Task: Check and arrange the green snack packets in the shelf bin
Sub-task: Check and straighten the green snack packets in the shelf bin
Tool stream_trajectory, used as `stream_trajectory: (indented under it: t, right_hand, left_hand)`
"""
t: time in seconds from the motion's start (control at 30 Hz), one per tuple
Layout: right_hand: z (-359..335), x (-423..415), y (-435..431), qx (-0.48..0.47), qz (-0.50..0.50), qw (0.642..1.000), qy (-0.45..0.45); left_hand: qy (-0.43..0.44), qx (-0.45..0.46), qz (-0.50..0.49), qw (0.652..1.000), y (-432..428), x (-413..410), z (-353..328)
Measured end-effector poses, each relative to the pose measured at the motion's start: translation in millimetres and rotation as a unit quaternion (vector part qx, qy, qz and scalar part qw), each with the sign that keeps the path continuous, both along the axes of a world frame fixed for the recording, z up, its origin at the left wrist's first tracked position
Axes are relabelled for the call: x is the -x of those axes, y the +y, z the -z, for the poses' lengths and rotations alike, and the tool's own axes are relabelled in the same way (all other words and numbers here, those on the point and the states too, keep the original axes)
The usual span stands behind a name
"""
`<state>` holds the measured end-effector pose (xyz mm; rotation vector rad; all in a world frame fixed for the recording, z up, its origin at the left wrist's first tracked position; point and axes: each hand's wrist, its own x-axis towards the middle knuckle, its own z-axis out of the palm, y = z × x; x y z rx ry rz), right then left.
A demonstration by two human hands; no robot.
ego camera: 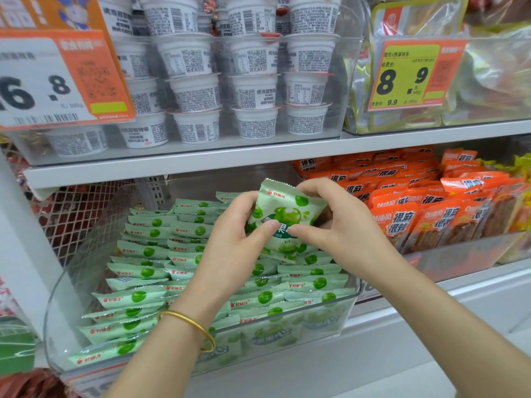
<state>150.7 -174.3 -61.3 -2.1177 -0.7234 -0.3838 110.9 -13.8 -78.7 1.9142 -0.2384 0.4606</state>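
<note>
Partly, the raised green packet point(284, 214) was covered (thumbs lay across its lower print, so the large characters could not be read whole). The left hand point(238, 234), a gold bangle point(189, 323) on its wrist, and the right hand point(342, 225) both pinched it, holding it upright above the clear bin point(54, 340). The fingers behind the packet were hidden. Below, rows of green packets point(138, 297) lay overlapping in the bin, the front ones blurred by its wall. The left price tag point(57, 81) was cut off by the frame edge. The bin sat on a white shelf, beside orange packets point(416, 214). On the shelf board point(201, 162) above stood stacked white cups point(198, 93) and a yellow tag point(408, 73).
</note>
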Motion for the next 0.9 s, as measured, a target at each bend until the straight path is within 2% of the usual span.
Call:
stream_trajectory:
  t: [0.17, 0.3, 0.43, 0.57, 0.73, 0.9]
  right_hand:
    - [-2.0, -1.5, -0.2, 0.019, 0.024, 1.0, -0.001]
    - [0.0, -4.3, -0.3, 0.023, 0.063, 0.996, -0.054]
    - [0.2, -7.2, -1.4, 0.032, 0.087, 0.991, -0.099]
    - [-1.2, -8.6, -1.8, 0.04, 0.061, 0.991, -0.109]
    - [-4.1, -17.9, 5.8, 0.041, 0.116, 0.981, -0.147]
    - [-5.7, -24.7, 17.6, 0.111, 0.152, 0.974, -0.129]
  left_hand:
    - [-0.017, 0.007, 0.003, 1.0, -2.1, -2.8, 0.2]
    - [-0.025, -0.023, 0.009, 0.999, -5.2, -5.2, -0.5]
    - [-0.039, -0.062, -0.034, 0.997, -4.7, -10.5, -0.1]
    - [-0.044, -0.062, -0.073, 0.994, -1.9, -18.5, 5.5]
    - [-0.016, -0.109, -0.126, 0.986, 0.7, -25.1, 12.9]
    - [0.009, -0.13, -0.127, 0.983, 0.2, -28.0, 17.6]
